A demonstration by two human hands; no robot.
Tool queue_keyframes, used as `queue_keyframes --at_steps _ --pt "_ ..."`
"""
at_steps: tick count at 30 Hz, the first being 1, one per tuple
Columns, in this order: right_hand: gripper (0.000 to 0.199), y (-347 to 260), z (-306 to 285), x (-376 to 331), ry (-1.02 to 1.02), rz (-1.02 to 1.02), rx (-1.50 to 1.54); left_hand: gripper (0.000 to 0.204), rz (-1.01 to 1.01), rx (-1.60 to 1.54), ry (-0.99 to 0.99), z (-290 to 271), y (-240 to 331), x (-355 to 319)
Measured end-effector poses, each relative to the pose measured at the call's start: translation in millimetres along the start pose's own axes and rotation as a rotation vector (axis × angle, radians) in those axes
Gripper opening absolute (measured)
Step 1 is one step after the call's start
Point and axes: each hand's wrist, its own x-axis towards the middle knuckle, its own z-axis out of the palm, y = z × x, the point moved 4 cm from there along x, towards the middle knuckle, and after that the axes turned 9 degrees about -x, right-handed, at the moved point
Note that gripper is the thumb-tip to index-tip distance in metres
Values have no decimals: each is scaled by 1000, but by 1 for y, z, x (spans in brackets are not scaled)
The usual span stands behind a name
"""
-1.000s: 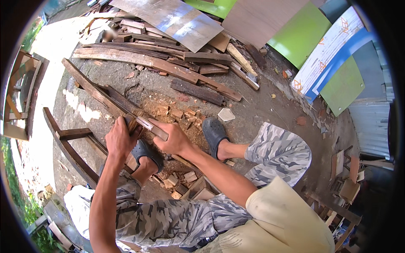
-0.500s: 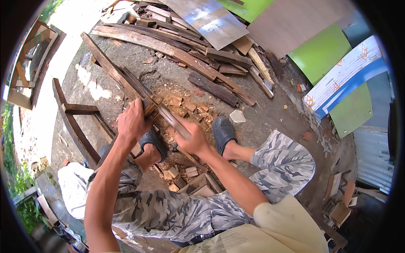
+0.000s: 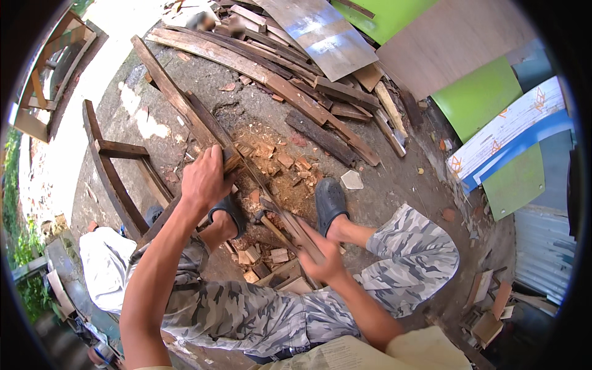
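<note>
Wooden plank (image 3: 203, 126), long, dark and weathered, lies slanting across the concrete floor (image 3: 394, 185) from the far left toward my feet. My left hand (image 3: 206, 180) has its fingers curled together over the plank's near end, apparently pinning it so that it does not shift. My right hand (image 3: 324, 256) has its fingers clamped round the wooden handle of a hatchet-like tool (image 3: 280, 222), whose dark head points toward the plank end; the exact kind of blade I cannot tell. Between the two hands lie pale, fresh-cut chips and small blocks (image 3: 277, 166), angular and reddish-orange against the grey ground. My feet in dark rubber clogs (image 3: 330, 203) stand on either side of the work, knees in camouflage trousers (image 3: 401, 259) spread, which judging by the posture steadies me while squatting. Beyond, a heap of rough boards (image 3: 296, 92) rests along the floor's edge, with smooth green panels (image 3: 478, 95) leaning behind.
</note>
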Motion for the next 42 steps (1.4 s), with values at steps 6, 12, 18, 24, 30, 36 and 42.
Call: queue_keyframes --at_steps 6,12,18,24,30,36,42 --pt "63 -13 48 122 -28 23 66 53 23 -16 62 -6 2 5" --pt "66 -27 -43 -69 -102 100 -85 53 -7 -73 3 0 -9 -2" --pt "61 -3 9 15 3 -21 14 55 42 -12 -1 5 -2 -2" --pt "54 -18 46 122 -48 48 12 54 -14 -9 4 -7 2 2" --pt "63 -24 -47 -71 -63 28 -124 54 -22 -30 -2 2 -8 -2" --pt "59 0 -5 11 -49 51 -10 55 38 -30 32 3 -2 0" --pt "59 -13 36 105 -37 71 28 49 27 -13 68 -4 5 2"
